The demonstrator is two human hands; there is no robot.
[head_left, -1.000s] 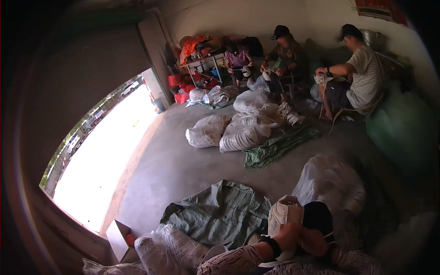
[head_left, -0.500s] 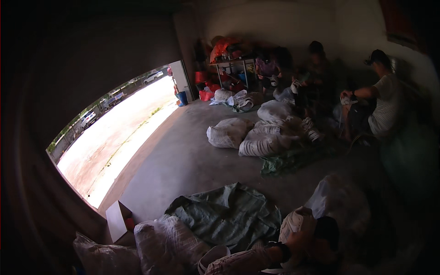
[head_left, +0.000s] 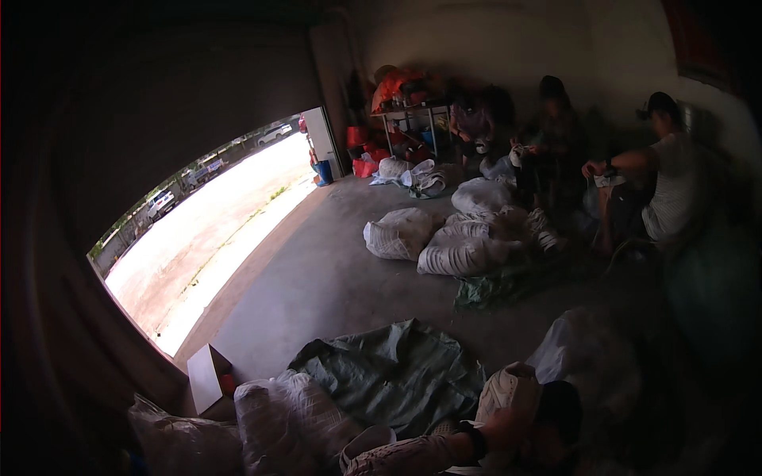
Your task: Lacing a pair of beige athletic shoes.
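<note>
At the bottom of the view, my left hand [head_left: 508,428] is closed around the side of a pale, off-white shoe [head_left: 508,391]. A patterned sleeve covers this forearm, and a dark band circles the wrist. Right of the shoe is a dark rounded shape that I cannot make out. My right hand is lost in the deep shadow there, so its fingers do not show. A grey-green sheet [head_left: 389,373] lies crumpled on the floor just beyond the shoe. To the left stand stuffed white sacks [head_left: 274,416], and a translucent plastic bag [head_left: 583,349] sits to the right.
Several filled white sacks [head_left: 468,246] lie mid-floor beside a dark green sheet [head_left: 500,287]. Three people sit beyond, handling pale items; the nearest person [head_left: 671,174] is at right. A cluttered table [head_left: 413,107] stands at the back. An open white box [head_left: 208,377] is near the bright doorway.
The view has shifted slightly, so the room sits a little lower and farther right. My left hand and the shoe have moved slightly left; the grip remains.
</note>
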